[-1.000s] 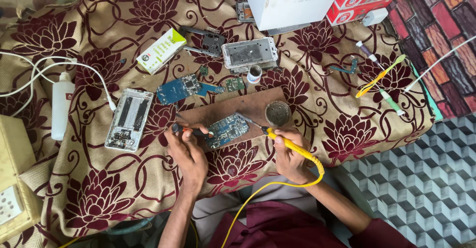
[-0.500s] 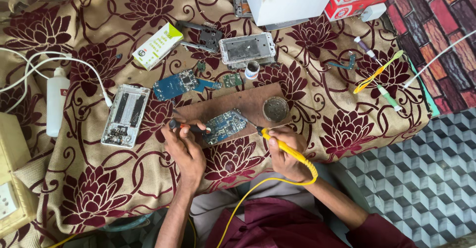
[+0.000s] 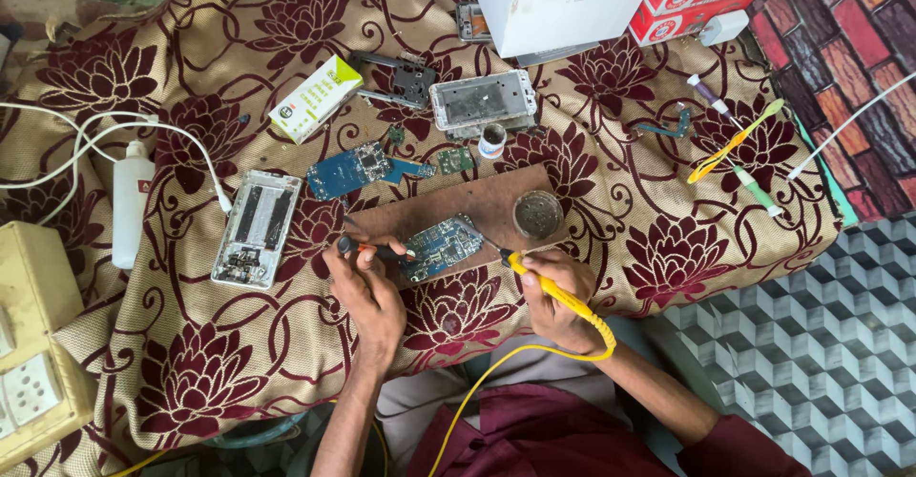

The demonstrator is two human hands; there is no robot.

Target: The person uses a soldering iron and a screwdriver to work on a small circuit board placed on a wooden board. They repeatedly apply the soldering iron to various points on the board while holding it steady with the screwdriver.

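right hand (image 3: 558,296) grips a yellow soldering iron (image 3: 544,284), tip at the blue circuit board (image 3: 439,245) at frame centre; left hand (image 3: 367,291) pinches a dark tool (image 3: 367,247) against it; board lies on a brown wooden slab (image 3: 458,215); round tin (image 3: 537,214) beyond.

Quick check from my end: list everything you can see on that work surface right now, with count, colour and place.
circuit board: 1, blue, on the brown board, under both tools
brown board: 1, centre of the cloth
round tin: 1, dark, right end of the brown board
second circuit board: 1, blue, above the brown board
phone frame: 1, silver, left of the brown board
phone frame at the top: 1, silver, top centre
carton: 1, white and green, upper left
bottle: 1, white, far left
white box: 1, top edge
toothbrush: 1, yellow and green, right
cloth: 1, beige with maroon flowers
left hand: in its grip a dark thin tool
right hand: in its grip a yellow soldering iron
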